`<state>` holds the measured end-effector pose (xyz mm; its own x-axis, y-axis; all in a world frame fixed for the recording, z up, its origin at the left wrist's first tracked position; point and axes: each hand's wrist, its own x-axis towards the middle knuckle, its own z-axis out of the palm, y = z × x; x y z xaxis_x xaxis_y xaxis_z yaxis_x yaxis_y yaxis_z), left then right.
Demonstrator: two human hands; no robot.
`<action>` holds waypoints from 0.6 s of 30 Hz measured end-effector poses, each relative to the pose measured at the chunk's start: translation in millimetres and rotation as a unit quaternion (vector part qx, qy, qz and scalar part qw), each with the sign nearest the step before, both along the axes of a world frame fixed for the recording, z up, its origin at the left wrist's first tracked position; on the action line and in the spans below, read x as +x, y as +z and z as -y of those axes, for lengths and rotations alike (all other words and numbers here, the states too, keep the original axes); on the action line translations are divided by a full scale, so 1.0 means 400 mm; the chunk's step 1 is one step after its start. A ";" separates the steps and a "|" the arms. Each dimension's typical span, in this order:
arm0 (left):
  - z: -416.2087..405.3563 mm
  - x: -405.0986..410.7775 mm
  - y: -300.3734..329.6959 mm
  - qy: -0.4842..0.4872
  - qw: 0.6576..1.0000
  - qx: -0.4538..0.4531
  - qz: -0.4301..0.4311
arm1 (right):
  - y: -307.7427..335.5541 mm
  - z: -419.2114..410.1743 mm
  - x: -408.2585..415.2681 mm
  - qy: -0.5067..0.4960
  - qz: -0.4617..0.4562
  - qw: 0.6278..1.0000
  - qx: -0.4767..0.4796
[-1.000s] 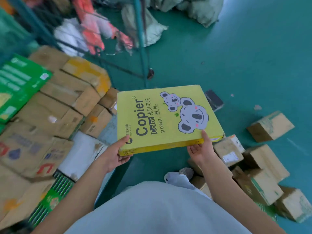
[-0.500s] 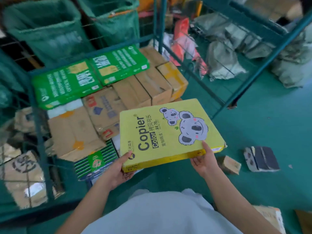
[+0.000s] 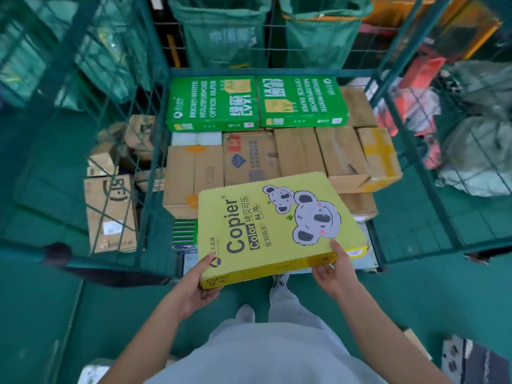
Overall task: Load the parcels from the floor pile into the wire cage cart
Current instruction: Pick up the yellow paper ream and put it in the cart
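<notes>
This is a parcel sorting warehouse. A green wire cage cart [image 3: 155, 139] stands on a green painted floor [image 3: 415, 295], filled with cardboard boxes [image 3: 299, 153]. Behind the cart hang green sacks [image 3: 221, 37]; to its right lie grey mail bags [image 3: 476, 156].

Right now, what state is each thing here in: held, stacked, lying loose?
yellow copier-paper box: held level at the cart's open front, not yet set down.
left hand: grips the box's near left corner.
right hand: grips its near right edge.
green paper boxes: lying flat, side by side, at the back.
brown cartons: packed flat in the wire cage cart.
</notes>
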<state>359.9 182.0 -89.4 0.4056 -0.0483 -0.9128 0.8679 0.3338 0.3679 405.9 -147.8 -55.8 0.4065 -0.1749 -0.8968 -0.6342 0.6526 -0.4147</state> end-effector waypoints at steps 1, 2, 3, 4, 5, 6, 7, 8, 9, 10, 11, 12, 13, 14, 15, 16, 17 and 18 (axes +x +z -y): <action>-0.004 0.009 -0.001 0.018 1.000 0.001 -0.001 | -0.007 -0.005 0.025 0.015 -0.005 1.000 0.001; -0.007 0.020 -0.002 0.034 0.999 0.001 -0.002 | -0.014 -0.008 0.050 0.026 -0.009 1.000 0.004; -0.008 0.032 -0.002 0.048 0.999 0.001 -0.001 | -0.022 -0.010 0.076 0.034 -0.015 0.999 0.006; -0.008 0.048 -0.003 0.059 0.998 0.003 0.000 | -0.031 -0.011 0.105 0.042 -0.020 0.999 0.009; -0.005 0.068 -0.006 0.072 0.997 0.004 0.000 | -0.033 -0.012 0.141 0.052 -0.027 0.998 0.012; -0.002 0.086 -0.006 0.080 0.997 0.006 0.000 | -0.040 -0.011 0.171 0.058 -0.033 0.998 0.015; 0.004 0.113 -0.008 0.091 0.996 0.010 -0.001 | -0.047 -0.009 0.212 0.064 -0.039 0.997 0.020; 0.008 0.133 -0.007 0.099 0.995 0.013 -0.002 | -0.057 -0.007 0.240 0.065 -0.043 0.997 0.026; 0.012 0.157 -0.007 0.111 0.994 0.016 -0.004 | -0.060 -0.007 0.272 0.066 -0.044 0.996 0.032; 0.016 0.185 -0.008 0.126 0.992 0.020 -0.008 | -0.065 -0.005 0.305 0.069 -0.042 0.996 0.039; 0.023 0.215 -0.008 0.143 0.989 0.024 -0.013 | -0.069 -0.003 0.340 0.071 -0.043 0.996 0.045; 0.028 0.242 -0.008 0.164 0.986 0.027 -0.018 | -0.074 -0.003 0.372 0.072 -0.043 0.995 0.050; 0.033 0.269 -0.008 0.186 0.982 0.028 -0.021 | -0.077 -0.005 0.397 0.071 -0.047 0.995 0.053; 0.039 0.299 -0.009 0.214 0.976 0.029 -0.026 | -0.087 -0.005 0.429 0.076 -0.054 0.994 0.060; 0.041 0.330 -0.011 0.245 0.969 0.028 -0.030 | -0.088 -0.011 0.461 0.084 -0.061 0.992 0.066; 0.044 0.357 -0.011 0.273 0.961 0.027 -0.033 | -0.098 -0.016 0.486 0.089 -0.064 0.992 0.068; 0.045 0.388 -0.019 0.301 0.952 0.029 -0.038 | -0.111 -0.025 0.517 0.093 -0.069 0.991 0.072; 0.045 0.411 -0.020 0.323 0.945 0.030 -0.040 | -0.121 -0.032 0.536 0.095 -0.070 0.990 0.074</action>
<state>524.2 163.9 -97.3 0.2624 0.2382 -0.9351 0.5167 0.7837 0.3446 620.1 -135.0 -104.2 0.2894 0.0311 -0.9567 -0.7960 0.5629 -0.2225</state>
